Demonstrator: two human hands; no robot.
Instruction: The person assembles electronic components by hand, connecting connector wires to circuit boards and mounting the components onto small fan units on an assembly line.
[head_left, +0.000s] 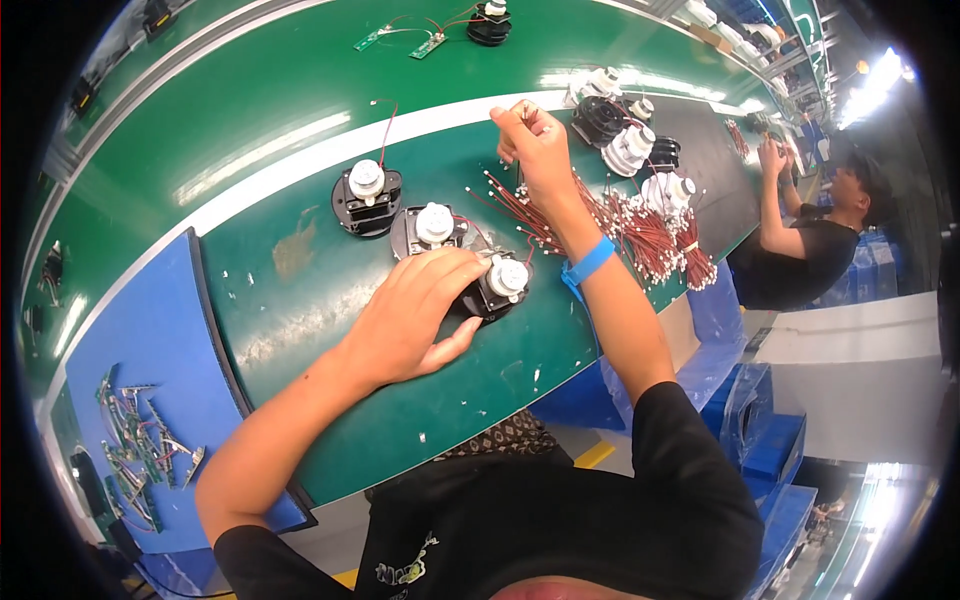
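My left hand (pixel 415 305) curls around a small motor unit (pixel 507 280) with a white round top and a black base, keeping it on the green bench. Just behind it stands a second such unit (pixel 434 224), partly covered by my fingers. My right hand (pixel 535 150) is raised over the bench with its fingers pinched together; whatever they hold is too small to make out. Beneath and beside that forearm lies a heap of red-brown wires (pixel 650 235) with white connectors. A third unit (pixel 367 183) sits farther left, its thin red wire sticking up.
Several white and black units (pixel 628 150) crowd the bench behind the wires. Small green circuit boards (pixel 145 440) lie on a blue mat (pixel 150 330) at left. On the far green belt rests a unit (pixel 489 25) wired to boards. A co-worker (pixel 815 230) sits at right.
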